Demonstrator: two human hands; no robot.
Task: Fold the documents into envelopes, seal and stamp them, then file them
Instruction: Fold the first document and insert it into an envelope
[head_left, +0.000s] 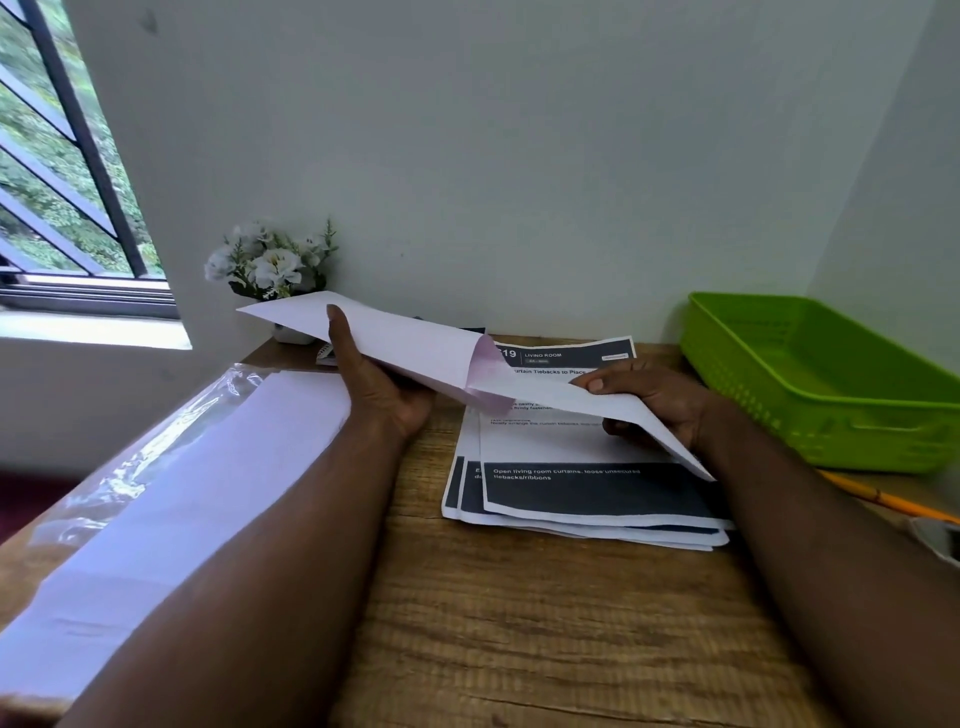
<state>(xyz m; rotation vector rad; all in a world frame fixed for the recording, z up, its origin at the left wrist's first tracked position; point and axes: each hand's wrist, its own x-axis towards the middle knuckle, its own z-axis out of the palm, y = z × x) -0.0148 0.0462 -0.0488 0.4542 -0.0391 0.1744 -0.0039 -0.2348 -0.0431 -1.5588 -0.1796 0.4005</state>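
Observation:
My left hand grips a long white envelope from below, thumb on top, its open mouth facing right. My right hand pinches a folded white document whose left end sits inside the envelope's mouth. Both are held in the air above a stack of printed documents with dark blue bands, lying on the wooden desk.
A plastic-wrapped pack of white envelopes lies along the desk's left side. A green plastic basket stands at the right against the wall, an orange pencil in front of it. A small pot of white flowers sits at the back left.

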